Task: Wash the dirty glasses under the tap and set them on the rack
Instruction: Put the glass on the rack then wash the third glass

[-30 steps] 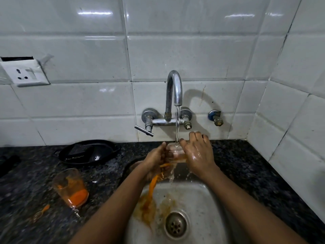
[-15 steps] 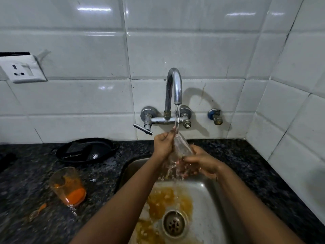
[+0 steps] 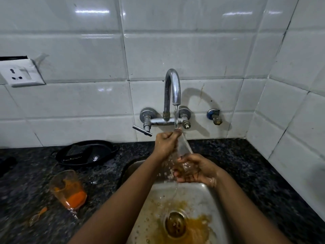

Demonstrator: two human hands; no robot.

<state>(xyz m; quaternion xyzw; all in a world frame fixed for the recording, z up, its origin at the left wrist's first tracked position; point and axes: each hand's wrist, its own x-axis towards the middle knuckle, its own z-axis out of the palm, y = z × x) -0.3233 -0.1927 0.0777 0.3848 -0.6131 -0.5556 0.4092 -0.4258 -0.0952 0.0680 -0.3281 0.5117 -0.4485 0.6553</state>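
A clear glass [image 3: 183,149] tilts under the running chrome tap [image 3: 173,88], over the steel sink [image 3: 198,192]. My left hand [image 3: 165,143] grips its upper end right below the water stream. My right hand [image 3: 195,169] cups its lower end, wet, with water running off it. A second glass [image 3: 67,188] stands on the dark counter to the left, smeared with orange residue and holding orange liquid at the bottom. Orange-brown water pools around the sink drain [image 3: 175,224]. No rack is in view.
A black oval dish [image 3: 86,152] lies on the granite counter [image 3: 246,164] behind the dirty glass. A small orange-tipped spoon [image 3: 37,215] lies at the front left. White tiled walls close in behind and on the right. A wall socket [image 3: 21,73] sits upper left.
The glass has turned from lying low between both hands to tilted upright under the stream. My left hand rose to its top and my right dropped to its base. The orange liquid drained into the sink.
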